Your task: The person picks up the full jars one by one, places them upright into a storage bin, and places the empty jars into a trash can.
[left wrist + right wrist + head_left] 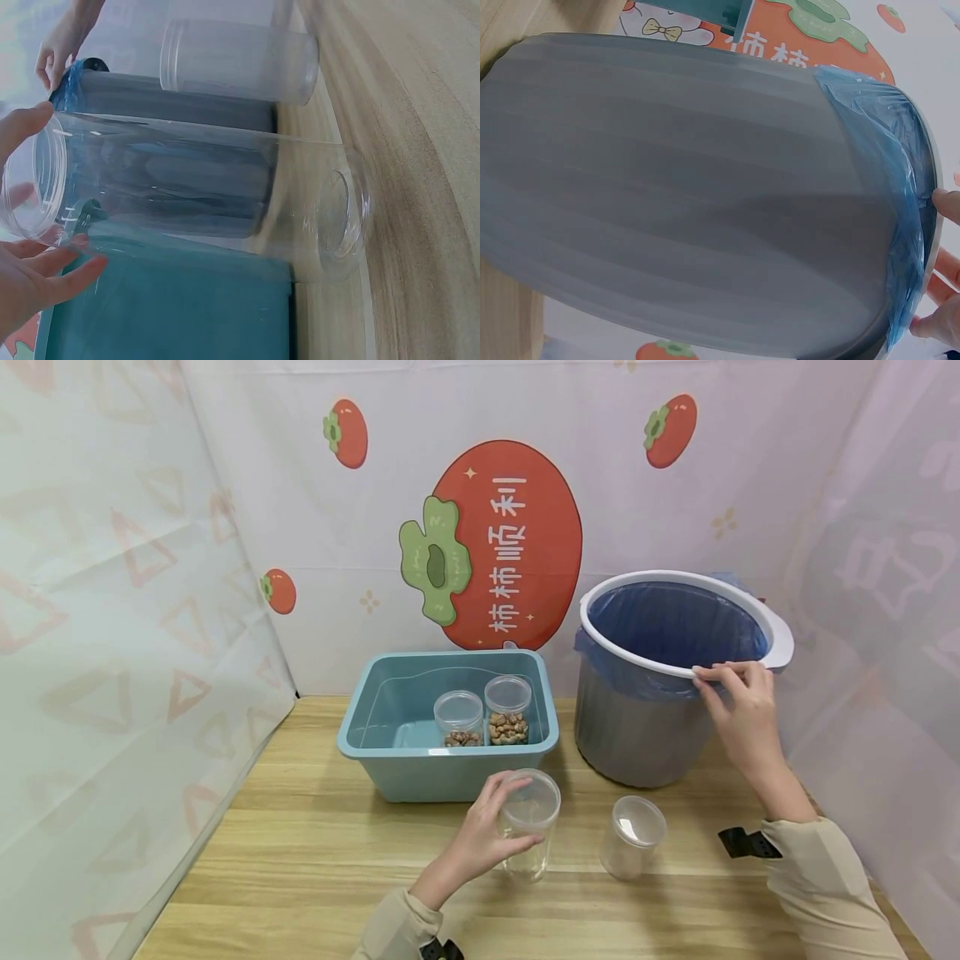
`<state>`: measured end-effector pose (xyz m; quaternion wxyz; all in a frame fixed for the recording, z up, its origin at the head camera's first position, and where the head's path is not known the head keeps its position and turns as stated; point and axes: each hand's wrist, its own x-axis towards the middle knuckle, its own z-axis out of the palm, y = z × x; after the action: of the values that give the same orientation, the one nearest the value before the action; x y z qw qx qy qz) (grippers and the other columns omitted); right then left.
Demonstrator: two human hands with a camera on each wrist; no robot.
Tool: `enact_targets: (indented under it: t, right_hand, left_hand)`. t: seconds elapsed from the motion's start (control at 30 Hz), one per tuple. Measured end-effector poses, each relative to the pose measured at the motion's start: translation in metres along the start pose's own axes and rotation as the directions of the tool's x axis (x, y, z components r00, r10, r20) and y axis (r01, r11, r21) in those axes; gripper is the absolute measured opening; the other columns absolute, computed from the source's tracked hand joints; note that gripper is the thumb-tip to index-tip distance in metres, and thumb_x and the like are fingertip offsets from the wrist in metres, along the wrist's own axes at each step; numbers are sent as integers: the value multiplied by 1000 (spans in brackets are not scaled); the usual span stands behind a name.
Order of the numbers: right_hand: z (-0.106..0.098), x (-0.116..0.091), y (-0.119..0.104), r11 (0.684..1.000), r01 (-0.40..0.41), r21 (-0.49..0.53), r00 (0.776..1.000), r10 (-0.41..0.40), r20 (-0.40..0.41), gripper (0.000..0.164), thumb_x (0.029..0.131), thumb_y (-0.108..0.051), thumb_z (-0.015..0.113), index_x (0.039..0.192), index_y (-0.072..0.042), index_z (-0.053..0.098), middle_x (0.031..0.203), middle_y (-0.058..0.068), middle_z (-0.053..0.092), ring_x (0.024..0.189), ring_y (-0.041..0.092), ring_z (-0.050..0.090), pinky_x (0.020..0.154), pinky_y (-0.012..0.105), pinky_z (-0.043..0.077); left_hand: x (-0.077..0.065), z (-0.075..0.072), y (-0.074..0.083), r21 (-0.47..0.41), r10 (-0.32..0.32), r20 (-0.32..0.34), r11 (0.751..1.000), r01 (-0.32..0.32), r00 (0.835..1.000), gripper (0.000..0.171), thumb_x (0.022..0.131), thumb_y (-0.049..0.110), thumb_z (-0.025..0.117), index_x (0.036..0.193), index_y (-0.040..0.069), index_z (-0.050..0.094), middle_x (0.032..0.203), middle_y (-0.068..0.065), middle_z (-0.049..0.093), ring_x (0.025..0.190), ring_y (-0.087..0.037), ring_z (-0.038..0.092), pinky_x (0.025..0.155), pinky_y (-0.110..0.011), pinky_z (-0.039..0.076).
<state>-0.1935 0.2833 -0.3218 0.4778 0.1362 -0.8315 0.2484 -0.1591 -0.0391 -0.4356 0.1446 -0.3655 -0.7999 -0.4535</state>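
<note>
About half done by the look of it: two filled jars (pixel 508 727) are already set in the teal tub (pixel 442 778), 11 o'clock from the clear jar (pixel 538 818), which is gripped near its top by the left hand (pixel 480 835). That one and the small jar (pixel 628 842) at 3 o'clock look empty and are left outside the tub. At 1 o'clock, the grey bin (pixel 641 743) is bag-lined, its white rim (pixel 782 645) pinched by the right hand (pixel 742 710).

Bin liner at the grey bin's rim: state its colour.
The bin liner is blue and see-through where it folds over; the right wrist view shows it best.
</note>
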Motion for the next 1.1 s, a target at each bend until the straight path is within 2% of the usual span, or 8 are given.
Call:
enact_targets:
  t: [0.23, 0.43, 0.63, 0.8, 0.93, 1.1]
  right_hand:
    - [1, 0, 0, 1000, 2, 1, 1000, -2, -3, 21, 66, 15, 67, 85, 10, 60, 89, 27, 47, 86, 43, 41, 76, 49, 28]
    - [1, 0, 1, 1000, 6, 9, 1000, -5, -13, 21, 66, 16, 67, 85, 10, 60, 89, 28, 47, 87, 43, 42, 77, 48, 28]
    - [2, 0, 2, 1000, 10, 9, 1000, -10, -16, 21, 65, 16, 67, 84, 10, 61, 89, 28, 48, 86, 42, 42, 76, 48, 27]
    - [2, -1, 3, 1000, 8, 7, 1000, -8, -11, 21, 65, 16, 67, 85, 10, 61, 89, 28, 47, 86, 43, 42, 77, 49, 27]
    - [2, -1, 3, 1000, 4, 7, 1000, -4, -9, 21, 66, 16, 67, 85, 10, 61, 89, 28, 47, 87, 42, 42, 77, 48, 28]
    - [2, 0, 2, 1000, 2, 7, 1000, -1, -13, 21, 66, 15, 67, 85, 9, 61, 89, 27, 48, 86, 42, 42, 77, 48, 28]
  left_hand:
    - [2, -1, -2, 13, 25, -69, 1000, -24, 997, 67, 59, 20, 81, 118, 10, 49, 115, -9, 43, 101, -22, 50, 76, -33, 48]
    - [5, -9, 1, -4, 26, -108, 1000, -27, 994, 67, 59, 19, 80, 117, 11, 48, 115, -6, 43, 103, -20, 48, 79, -33, 47]
    - [9, -18, 4, 16, 78, -157, 997, -76, 985, 67, 59, 15, 81, 117, 8, 47, 116, -9, 45, 104, -22, 48, 82, -36, 45]
    - [15, -31, 19, 17, 146, -176, 989, -145, 974, 63, 57, 9, 80, 111, -3, 48, 108, -16, 48, 97, -28, 50, 78, -39, 46]
    - [19, -42, 33, 21, 161, -182, 987, -159, 970, 60, 58, 6, 78, 108, -6, 47, 105, -18, 47, 95, -28, 51, 78, -40, 46]
    - [23, -46, 25, 30, 167, -199, 986, -164, 966, 63, 60, 11, 80, 111, -2, 47, 109, -15, 47, 98, -26, 50, 79, -40, 45]
